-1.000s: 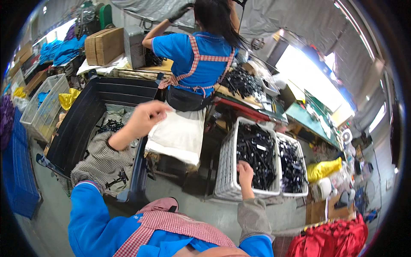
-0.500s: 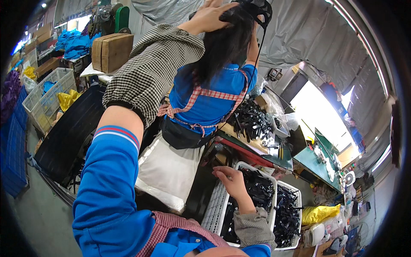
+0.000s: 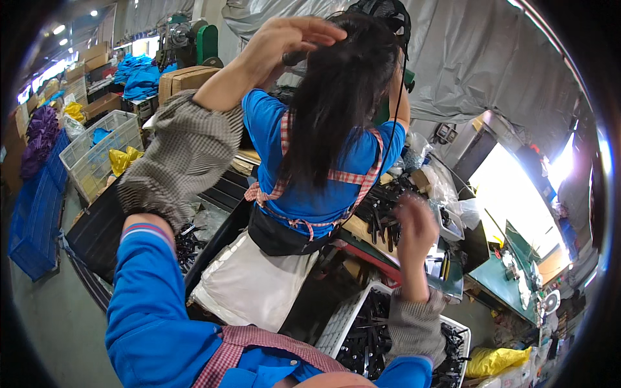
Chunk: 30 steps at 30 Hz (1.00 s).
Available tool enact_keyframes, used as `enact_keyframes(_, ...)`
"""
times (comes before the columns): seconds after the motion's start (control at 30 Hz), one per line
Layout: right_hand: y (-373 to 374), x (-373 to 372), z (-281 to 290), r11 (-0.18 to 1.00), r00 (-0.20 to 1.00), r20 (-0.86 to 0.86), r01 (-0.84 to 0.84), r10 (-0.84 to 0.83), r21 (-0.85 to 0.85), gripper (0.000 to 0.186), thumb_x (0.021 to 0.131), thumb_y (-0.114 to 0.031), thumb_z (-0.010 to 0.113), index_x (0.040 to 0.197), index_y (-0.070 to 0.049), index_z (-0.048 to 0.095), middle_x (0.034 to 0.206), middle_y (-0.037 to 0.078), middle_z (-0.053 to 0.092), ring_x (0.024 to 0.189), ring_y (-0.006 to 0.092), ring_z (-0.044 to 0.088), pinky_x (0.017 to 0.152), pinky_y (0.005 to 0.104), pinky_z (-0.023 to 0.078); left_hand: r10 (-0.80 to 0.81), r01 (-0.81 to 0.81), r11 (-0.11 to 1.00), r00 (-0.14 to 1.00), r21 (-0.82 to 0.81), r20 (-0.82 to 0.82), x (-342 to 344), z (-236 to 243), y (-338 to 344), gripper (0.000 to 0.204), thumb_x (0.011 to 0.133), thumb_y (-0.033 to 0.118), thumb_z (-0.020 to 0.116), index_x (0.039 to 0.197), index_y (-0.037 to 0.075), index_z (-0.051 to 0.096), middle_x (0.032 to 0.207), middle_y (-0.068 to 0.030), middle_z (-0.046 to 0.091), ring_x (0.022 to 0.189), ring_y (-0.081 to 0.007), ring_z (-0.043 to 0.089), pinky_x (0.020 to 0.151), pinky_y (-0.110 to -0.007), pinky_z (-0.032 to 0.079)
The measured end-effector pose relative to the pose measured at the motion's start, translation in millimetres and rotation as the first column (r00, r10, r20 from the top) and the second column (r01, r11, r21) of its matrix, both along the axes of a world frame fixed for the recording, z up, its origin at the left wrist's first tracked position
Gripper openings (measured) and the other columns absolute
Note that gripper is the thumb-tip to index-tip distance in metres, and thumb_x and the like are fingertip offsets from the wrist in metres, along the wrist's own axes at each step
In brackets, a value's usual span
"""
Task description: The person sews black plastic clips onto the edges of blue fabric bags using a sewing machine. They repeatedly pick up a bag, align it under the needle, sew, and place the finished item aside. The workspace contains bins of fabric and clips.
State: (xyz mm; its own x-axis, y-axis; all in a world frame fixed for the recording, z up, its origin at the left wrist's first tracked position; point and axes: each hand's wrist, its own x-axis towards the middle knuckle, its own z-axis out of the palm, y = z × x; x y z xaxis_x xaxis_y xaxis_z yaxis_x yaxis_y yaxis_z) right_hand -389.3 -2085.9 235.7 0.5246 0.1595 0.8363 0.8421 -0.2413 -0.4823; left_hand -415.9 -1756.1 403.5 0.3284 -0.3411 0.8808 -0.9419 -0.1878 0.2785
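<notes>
In front of me sits a co-worker (image 3: pixel 317 168) with long dark hair, a blue shirt and red checked apron straps, back toward me. My left hand (image 3: pixel 281 42) is raised at the left of the co-worker's head, fingers stretched out and holding nothing I can see. Its fingertips overlap the hair; whether they touch it I cannot tell. A black strapped headgear (image 3: pixel 394 16) with a hanging black cable sits on the head. My right hand (image 3: pixel 417 229) is lifted to the right of the co-worker's back, its fingers smeared by motion. The co-worker's own arm reaches up near the headgear.
White baskets (image 3: pixel 333 323) of black parts stand below my right forearm. The co-worker sits on a white padded seat (image 3: pixel 249 284). More black parts lie on the workbench (image 3: pixel 362 229). A white crate (image 3: pixel 97 168) and blue crates (image 3: pixel 39 213) stand left; a yellow bag (image 3: pixel 498 362) lies lower right.
My left hand has shifted left and slightly down, off the top of the head. My right hand has risen from above the baskets and moved right. The whole view has shifted.
</notes>
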Motion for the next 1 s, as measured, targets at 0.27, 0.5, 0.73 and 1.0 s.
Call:
enact_keyframes(0.27, 152, 38, 137, 0.93, 0.911, 0.258, 0.355, -0.321, -0.093, 0.041, 0.075, -0.042, 0.062, 0.087, -0.003, 0.061, 0.085, 0.016, 0.064, 0.073, 0.0344, 0.062, 0.067, 0.0412, 0.048, 0.072, 0.009, 0.975, 0.932, 0.221, -0.355, -51, -9, 35, 0.036, 0.085, 0.02, 0.043, 0.101, -0.006, 0.061, 0.099, -0.0163, 0.063, 0.091, -0.0203, 0.062, 0.086, -0.031, 0.047)
enact_keyframes(0.5, 180, 54, 100, 0.979, 0.918, 0.393, -0.021, -0.062, 0.204, 0.033, 0.074, -0.015, 0.064, 0.101, -0.005, 0.047, 0.075, 0.017, 0.062, 0.068, 0.0352, 0.061, 0.058, 0.0399, 0.048, 0.835, -0.806, 0.549, 0.539, 0.222, -0.106, -17, -22, -20, 0.052, 0.088, 0.048, 0.039, 0.096, 0.003, 0.064, 0.075, -0.0115, 0.063, 0.074, -0.022, 0.061, 0.069, -0.032, 0.048)
enact_keyframes(0.73, 191, 29, 54, 0.938, 0.795, 0.521, -0.346, 0.31, -0.03, 0.038, 0.07, -0.001, 0.062, 0.106, -0.003, 0.05, 0.077, 0.016, 0.059, 0.064, 0.0315, 0.059, 0.056, 0.0378, 0.047, 0.957, -0.996, 0.041, 0.063, 0.082, 0.283, 19, 11, -41, 0.063, 0.065, 0.058, 0.064, 0.09, 0.001, 0.065, 0.089, -0.0181, 0.063, 0.09, -0.0333, 0.06, 0.078, -0.041, 0.048)
enact_keyframes(1.0, 184, 40, 55, 0.885, 0.697, 0.55, -0.41, 0.46, -0.22, 0.028, 0.071, 0.0, 0.059, 0.099, -0.004, 0.055, 0.079, 0.013, 0.06, 0.07, 0.031, 0.059, 0.059, 0.0355, 0.047, 0.995, -0.996, 0.022, 0.03, 0.085, 0.099, 79, 38, 0, 0.048, 0.074, 0.036, 0.06, 0.103, -0.001, 0.059, 0.104, -0.0198, 0.059, 0.099, -0.0319, 0.056, 0.083, -0.04, 0.046)
